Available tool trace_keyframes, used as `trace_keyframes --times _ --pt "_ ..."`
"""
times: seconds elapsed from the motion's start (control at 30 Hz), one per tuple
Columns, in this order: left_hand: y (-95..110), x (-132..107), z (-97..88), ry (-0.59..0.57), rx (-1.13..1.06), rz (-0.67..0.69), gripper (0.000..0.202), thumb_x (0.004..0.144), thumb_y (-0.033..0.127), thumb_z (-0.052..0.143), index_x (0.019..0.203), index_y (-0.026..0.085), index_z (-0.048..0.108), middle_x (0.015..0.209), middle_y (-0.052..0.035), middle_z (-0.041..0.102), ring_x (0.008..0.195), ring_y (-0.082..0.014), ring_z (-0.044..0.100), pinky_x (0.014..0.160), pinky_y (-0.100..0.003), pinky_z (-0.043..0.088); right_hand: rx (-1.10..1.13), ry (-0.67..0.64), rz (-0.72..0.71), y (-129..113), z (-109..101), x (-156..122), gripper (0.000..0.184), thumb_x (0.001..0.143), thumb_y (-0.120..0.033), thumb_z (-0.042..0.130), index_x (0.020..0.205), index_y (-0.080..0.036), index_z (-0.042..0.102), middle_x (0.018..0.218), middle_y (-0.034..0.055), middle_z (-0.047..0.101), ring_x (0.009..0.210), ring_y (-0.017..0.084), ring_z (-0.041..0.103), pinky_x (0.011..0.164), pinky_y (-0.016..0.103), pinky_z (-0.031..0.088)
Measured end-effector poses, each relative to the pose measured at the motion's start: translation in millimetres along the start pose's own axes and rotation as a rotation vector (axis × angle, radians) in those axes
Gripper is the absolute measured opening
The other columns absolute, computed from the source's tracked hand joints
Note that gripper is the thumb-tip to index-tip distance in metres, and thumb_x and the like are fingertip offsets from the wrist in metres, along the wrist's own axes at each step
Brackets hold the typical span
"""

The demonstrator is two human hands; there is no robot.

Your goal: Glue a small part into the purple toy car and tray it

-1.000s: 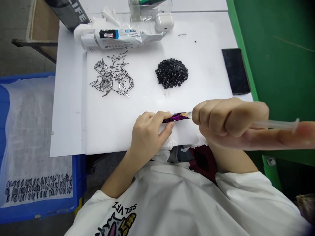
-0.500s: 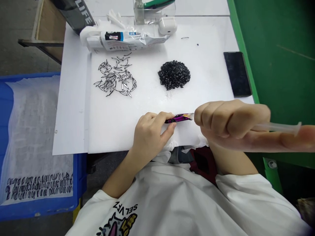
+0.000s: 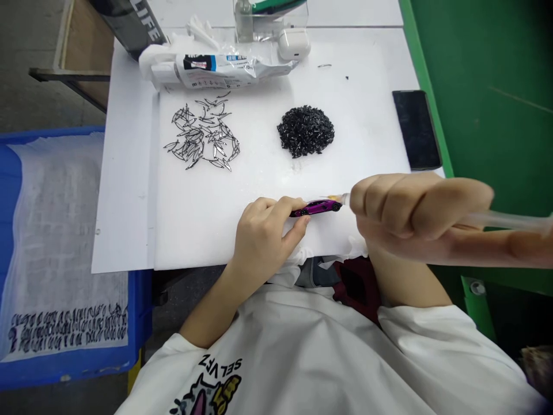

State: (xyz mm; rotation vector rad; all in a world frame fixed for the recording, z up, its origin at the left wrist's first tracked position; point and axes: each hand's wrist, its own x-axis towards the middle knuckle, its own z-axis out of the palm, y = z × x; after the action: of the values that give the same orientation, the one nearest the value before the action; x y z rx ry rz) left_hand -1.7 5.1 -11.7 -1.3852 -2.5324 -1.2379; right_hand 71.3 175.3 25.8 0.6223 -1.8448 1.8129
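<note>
Between the thumb and fingers of my left hand (image 3: pixel 265 233) is a small purple toy car (image 3: pixel 320 207) with black wheels, its rear end hidden by the fingertips. My right hand (image 3: pixel 415 210) is closed around a clear syringe (image 3: pixel 510 220), the plunger running back over my extended thumb. The syringe's yellowish tip lies right at the upper edge of the car; whether it touches I cannot tell. Behind the car lies a heap of tiny black pieces (image 3: pixel 306 131). Further left, thin black-outlined clear pieces (image 3: pixel 203 135) are scattered on the white board (image 3: pixel 259 167).
A silver-white glue tube (image 3: pixel 228 70), a white earphone case (image 3: pixel 294 44) and a clear box (image 3: pixel 272 26) line the back. A dark bottle (image 3: pixel 129 26) stands back left, a phone (image 3: pixel 417 129) right. Low left, a blue crate (image 3: pixel 86 369) holds a sheet with rows of black pieces.
My right hand and the syringe have drawn back slightly to the right, baring the car's front wheel. The plunger extends further out. My left hand keeps its place.
</note>
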Motion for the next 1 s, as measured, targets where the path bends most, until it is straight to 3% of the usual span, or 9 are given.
trace_keyframes --times 0.07,0.13,0.2,0.23,0.3,0.43,0.53,0.87,1.0 --pt "0.0 -0.2 0.2 0.000 -0.003 0.000 0.013 0.085 0.024 0.056 0.094 0.018 0.061 0.087 0.0007 0.069 0.076 -0.0147 0.057 0.071 -0.029 0.047 -0.136 0.254 -0.065 2.6 -2.3 0.2 0.053 0.089 -0.056 0.024 0.054 -0.019 0.037 0.046 -0.0039 0.030 0.041 0.008 0.025 0.047 0.024 0.030" --pt "0.0 -0.4 0.4 -0.002 0.003 -0.004 0.013 0.085 0.024 0.056 0.094 0.017 0.061 0.086 -0.0002 0.069 0.076 -0.0151 0.057 0.071 -0.030 0.048 -0.263 0.608 -0.068 7.7 -6.9 1.6 0.053 0.088 -0.057 0.026 0.053 -0.020 0.044 0.048 -0.0027 0.034 0.041 0.010 0.032 0.045 0.025 0.030" --pt "0.0 -0.6 0.5 -0.001 0.010 -0.005 0.013 0.085 0.024 0.056 0.094 0.017 0.061 0.084 -0.0006 0.069 0.076 -0.0155 0.058 0.071 -0.030 0.048 -0.309 0.768 0.139 11.9 -12.4 2.7 0.047 0.086 -0.052 0.034 0.057 -0.020 0.054 0.054 -0.0004 0.045 0.048 0.013 0.046 0.049 0.027 0.038" --pt "0.0 -0.7 0.6 -0.001 0.011 -0.004 0.013 0.085 0.024 0.056 0.094 0.017 0.062 0.083 -0.0007 0.069 0.076 -0.0155 0.058 0.071 -0.030 0.048 -0.313 0.754 0.270 12.4 -14.4 2.8 0.042 0.085 -0.047 0.040 0.059 -0.020 0.058 0.058 0.0008 0.050 0.053 0.014 0.051 0.053 0.028 0.041" --pt "0.0 -0.9 0.7 0.002 0.010 -0.003 0.013 0.085 0.024 0.056 0.094 0.017 0.062 0.081 -0.0007 0.069 0.076 -0.0155 0.058 0.070 -0.029 0.048 -0.266 0.625 0.342 8.7 -15.4 2.4 0.034 0.083 -0.039 0.045 0.061 -0.019 0.060 0.062 0.0015 0.054 0.056 0.013 0.051 0.058 0.029 0.042" --pt "0.0 -1.5 0.8 0.001 0.019 -0.012 0.013 0.085 0.026 0.055 0.095 0.019 0.061 0.080 -0.0001 0.068 0.075 -0.0153 0.057 0.069 -0.029 0.046 -0.090 0.249 0.113 -7.2 -5.2 4.3 0.031 0.084 -0.042 0.051 0.063 -0.020 0.046 0.046 -0.0060 0.036 0.038 0.008 0.032 0.046 0.026 0.034" --pt "-0.1 -1.5 0.4 -0.001 0.017 -0.021 0.014 0.085 0.025 0.056 0.095 0.019 0.062 0.079 0.0000 0.068 0.074 -0.0153 0.056 0.069 -0.029 0.045 0.021 -0.045 0.054 -9.1 4.6 7.6 0.034 0.088 -0.039 0.047 0.062 -0.020 0.035 0.046 -0.0070 0.032 0.036 0.006 0.029 0.045 0.024 0.032" --pt "0.6 -1.2 0.8 0.005 0.008 -0.020 0.014 0.086 0.026 0.056 0.094 0.017 0.062 0.081 0.0001 0.069 0.075 -0.0156 0.057 0.071 -0.029 0.046 0.119 0.043 0.016 6.9 16.0 0.2 0.043 0.090 -0.049 0.019 0.059 -0.020 0.027 0.048 -0.0064 0.022 0.038 0.005 0.023 0.049 0.022 0.031" --pt "0.4 -1.1 0.7 0.002 0.008 -0.021 0.014 0.086 0.028 0.056 0.094 0.018 0.061 0.082 0.0003 0.069 0.076 -0.0155 0.058 0.071 -0.029 0.046 0.132 0.054 0.003 7.3 15.3 -0.8 0.044 0.089 -0.053 0.022 0.059 -0.020 0.028 0.048 -0.0062 0.022 0.038 0.006 0.020 0.047 0.023 0.029"
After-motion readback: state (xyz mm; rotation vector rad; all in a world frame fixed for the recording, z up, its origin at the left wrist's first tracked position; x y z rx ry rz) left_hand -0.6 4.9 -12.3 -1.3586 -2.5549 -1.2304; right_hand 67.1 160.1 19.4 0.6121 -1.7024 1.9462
